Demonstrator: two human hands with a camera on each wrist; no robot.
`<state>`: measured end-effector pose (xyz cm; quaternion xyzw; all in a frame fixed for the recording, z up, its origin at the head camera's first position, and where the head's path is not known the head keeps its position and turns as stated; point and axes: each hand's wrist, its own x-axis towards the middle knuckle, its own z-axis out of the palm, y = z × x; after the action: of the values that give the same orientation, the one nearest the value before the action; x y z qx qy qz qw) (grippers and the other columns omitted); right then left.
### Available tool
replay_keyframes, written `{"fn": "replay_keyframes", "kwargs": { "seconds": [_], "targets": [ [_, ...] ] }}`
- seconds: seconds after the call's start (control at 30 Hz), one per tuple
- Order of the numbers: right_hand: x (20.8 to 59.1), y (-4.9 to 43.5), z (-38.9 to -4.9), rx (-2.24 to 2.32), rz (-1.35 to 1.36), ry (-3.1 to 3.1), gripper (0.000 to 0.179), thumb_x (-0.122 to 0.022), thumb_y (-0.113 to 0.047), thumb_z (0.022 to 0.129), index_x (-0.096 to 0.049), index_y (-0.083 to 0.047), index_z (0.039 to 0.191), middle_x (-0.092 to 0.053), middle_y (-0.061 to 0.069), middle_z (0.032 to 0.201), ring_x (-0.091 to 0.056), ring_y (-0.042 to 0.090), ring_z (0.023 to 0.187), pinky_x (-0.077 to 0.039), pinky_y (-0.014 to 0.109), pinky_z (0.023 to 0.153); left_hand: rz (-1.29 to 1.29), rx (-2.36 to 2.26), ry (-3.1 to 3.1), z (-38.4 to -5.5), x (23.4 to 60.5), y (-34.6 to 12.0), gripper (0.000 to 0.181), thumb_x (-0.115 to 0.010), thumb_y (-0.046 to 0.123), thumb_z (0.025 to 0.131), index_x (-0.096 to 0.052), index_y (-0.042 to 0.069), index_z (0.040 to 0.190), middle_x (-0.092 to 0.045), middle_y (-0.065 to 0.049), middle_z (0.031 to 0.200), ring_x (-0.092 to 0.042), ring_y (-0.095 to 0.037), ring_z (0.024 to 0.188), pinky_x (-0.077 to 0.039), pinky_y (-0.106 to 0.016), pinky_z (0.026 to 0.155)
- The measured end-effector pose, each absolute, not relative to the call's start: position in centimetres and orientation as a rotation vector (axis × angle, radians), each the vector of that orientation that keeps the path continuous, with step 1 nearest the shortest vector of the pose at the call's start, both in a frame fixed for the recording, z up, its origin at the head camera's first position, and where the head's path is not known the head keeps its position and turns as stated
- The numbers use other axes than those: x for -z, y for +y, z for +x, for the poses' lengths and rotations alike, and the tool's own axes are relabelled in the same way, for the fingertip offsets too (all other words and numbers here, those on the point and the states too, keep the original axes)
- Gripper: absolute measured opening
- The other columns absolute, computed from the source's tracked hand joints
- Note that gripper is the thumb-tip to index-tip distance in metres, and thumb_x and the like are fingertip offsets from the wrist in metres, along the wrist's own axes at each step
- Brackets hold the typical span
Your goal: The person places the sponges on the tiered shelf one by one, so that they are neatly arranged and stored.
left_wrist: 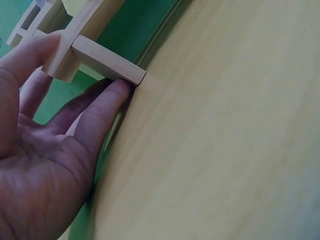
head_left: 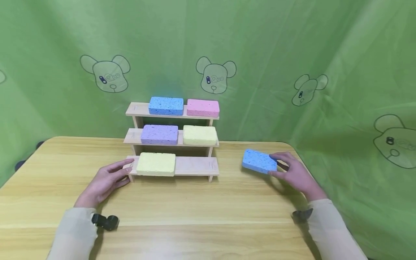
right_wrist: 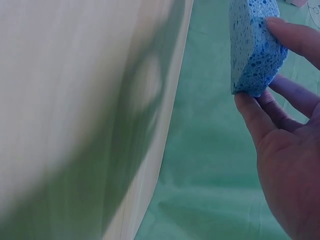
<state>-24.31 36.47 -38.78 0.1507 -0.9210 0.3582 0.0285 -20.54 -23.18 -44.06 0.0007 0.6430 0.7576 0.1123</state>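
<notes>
My right hand (head_left: 294, 173) pinches a blue sponge (head_left: 259, 161) by its right end, thumb on one edge and fingers on the other. In the right wrist view the sponge (right_wrist: 255, 47) is raised off the table, its pores showing. My left hand (head_left: 107, 182) grips the left end of the lowest step of a three-step wooden shelf (head_left: 196, 165). From the left wrist, fingers (left_wrist: 107, 107) press against the shelf's leg (left_wrist: 112, 62). A pale yellow sponge (head_left: 156, 164) lies on that step, close to the left hand.
The middle step carries a purple sponge (head_left: 159, 134) and another yellow sponge (head_left: 199, 135). On the top step sit a second blue sponge (head_left: 166, 106) and a pink sponge (head_left: 203, 108). Green curtain (head_left: 260, 119) hangs behind and beside the wooden table (head_left: 195, 213).
</notes>
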Motion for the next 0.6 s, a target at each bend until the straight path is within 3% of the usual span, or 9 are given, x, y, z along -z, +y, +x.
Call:
{"fn": "replay_keyframes", "kwargs": {
  "seconds": [0.43,0.6],
  "targets": [
    [39.2,35.8,-23.9,-1.216,0.565,-2.804,0.062,-0.083,-0.017,0.080,-0.055,0.003,0.133,-0.046,0.015,0.133,-0.044,0.038,0.126,-0.035,0.040,0.108,-0.001,-2.241,1.875,-20.4,44.1,-23.2,0.051,-0.066,0.016,0.096,-0.050,0.007,0.143,-0.016,-0.023,0.159,-0.063,-0.013,0.106,-0.050,-0.033,0.097],
    [39.0,35.1,-23.4,-1.231,0.608,-2.779,0.061,-0.083,-0.016,0.081,-0.056,0.003,0.132,-0.046,0.014,0.133,-0.044,0.039,0.126,-0.036,0.044,0.108,0.005,-2.245,1.873,-20.3,44.0,-23.1,0.053,-0.066,0.014,0.096,-0.046,0.003,0.144,-0.015,-0.022,0.159,-0.063,-0.013,0.106,-0.050,-0.032,0.098]
  ]
}}
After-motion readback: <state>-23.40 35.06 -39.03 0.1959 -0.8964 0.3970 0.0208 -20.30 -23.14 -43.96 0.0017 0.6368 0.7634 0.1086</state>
